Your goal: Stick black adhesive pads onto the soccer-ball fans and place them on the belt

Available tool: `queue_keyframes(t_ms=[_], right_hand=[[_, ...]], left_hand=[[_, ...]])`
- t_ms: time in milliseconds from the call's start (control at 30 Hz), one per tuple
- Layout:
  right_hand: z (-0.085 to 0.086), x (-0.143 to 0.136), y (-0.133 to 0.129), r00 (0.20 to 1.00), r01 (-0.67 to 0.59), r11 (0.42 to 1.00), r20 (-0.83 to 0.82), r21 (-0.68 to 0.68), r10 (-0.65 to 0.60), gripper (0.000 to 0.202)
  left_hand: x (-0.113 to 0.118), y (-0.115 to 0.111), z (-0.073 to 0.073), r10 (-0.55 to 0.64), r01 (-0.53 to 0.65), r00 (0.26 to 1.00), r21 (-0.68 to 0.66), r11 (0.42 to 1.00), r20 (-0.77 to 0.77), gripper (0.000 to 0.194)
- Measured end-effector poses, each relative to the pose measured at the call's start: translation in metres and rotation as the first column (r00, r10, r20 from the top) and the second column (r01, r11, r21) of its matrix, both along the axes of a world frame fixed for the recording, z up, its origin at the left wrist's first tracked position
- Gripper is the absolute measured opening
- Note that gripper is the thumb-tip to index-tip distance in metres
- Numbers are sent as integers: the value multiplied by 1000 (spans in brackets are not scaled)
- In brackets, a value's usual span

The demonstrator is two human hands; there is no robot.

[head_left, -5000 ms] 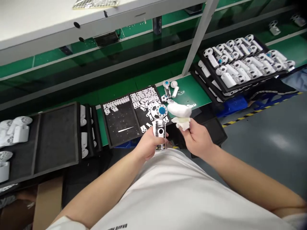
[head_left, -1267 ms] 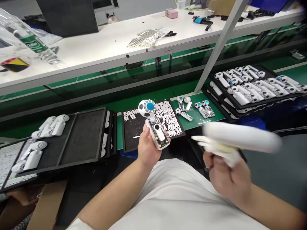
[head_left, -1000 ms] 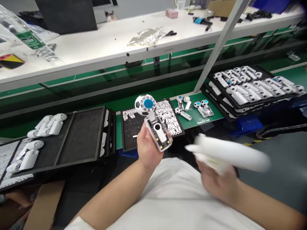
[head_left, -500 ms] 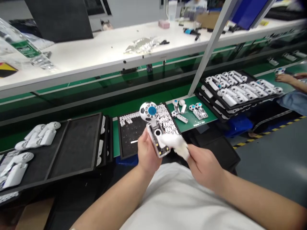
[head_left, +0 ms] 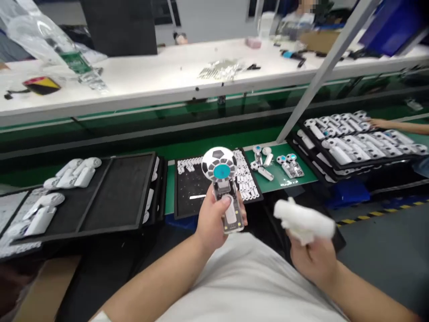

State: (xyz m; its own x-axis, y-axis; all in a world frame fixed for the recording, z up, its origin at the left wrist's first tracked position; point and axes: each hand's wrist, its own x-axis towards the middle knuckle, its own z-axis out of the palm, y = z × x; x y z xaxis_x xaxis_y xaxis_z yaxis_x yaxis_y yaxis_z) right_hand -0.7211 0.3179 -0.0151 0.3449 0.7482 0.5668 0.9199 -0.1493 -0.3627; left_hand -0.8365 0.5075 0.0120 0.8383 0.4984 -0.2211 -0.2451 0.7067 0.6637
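Observation:
My left hand (head_left: 214,214) is wrapped round a handheld fan (head_left: 219,167) with a football-patterned head and a blue disc at its centre. Its handle is uncovered, showing a circuit board, and my thumb presses on a white oblong part (head_left: 230,213) there. Off to the right, my right hand (head_left: 313,259) grips a blurred white roll-shaped piece (head_left: 306,219) with crumpled, cloth-like bits on its underside. I cannot make out exactly what it is. The two hands are well apart, and the fan points upward in front of my body.
Behind the fan lies a black tray (head_left: 179,210) of small white parts. More fans (head_left: 291,165) rest on the green bench. Stacked trays of fans (head_left: 365,138) stand right, with another person's arm (head_left: 402,126) over them. A divided tray (head_left: 114,192) is left; a slanted post (head_left: 321,76) rises ahead.
My right hand has drawn the white piece away from the fan, to the right and nearer me. My left thumb now lies over the white oblong part. The view has shifted leftward.

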Motion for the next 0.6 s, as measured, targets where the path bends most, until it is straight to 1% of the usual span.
queue_keyframes(t_ms=[33,67,167,200,267,333,400,467,600], right_hand=[[-2,1,-3,999,39,999,16,16,-39,14],[-3,2,-4,998,61,998,18,2,-61,16],[-3,-1,-1,997,48,997,-50,-53,-51,26],[-3,-2,1,996,43,998,-75,-53,-47,28],[-1,-3,3,992,44,998,-115,-51,-49,29],[-1,-3,4,989,66,997,-133,-44,-71,26],[-2,-2,3,985,102,994,-134,-41,-107,21],[-4,-1,3,982,122,992,-140,-40,-126,15],[-6,-4,5,980,89,995,-174,-36,-94,10]], left_hand=[[-4,1,1,-23,22,1000,9,1000,15,42],[-8,3,2,-37,36,999,15,999,31,44],[-14,7,5,-83,82,995,9,997,60,52],[-14,8,5,-93,92,994,9,996,60,52],[-15,10,5,-95,94,994,25,995,50,46],[-15,12,4,-92,89,995,77,993,43,40],[-15,14,2,-109,101,993,124,987,54,39],[-16,17,-1,-149,137,985,134,981,89,45],[-19,22,-6,-232,219,961,99,971,150,58]])
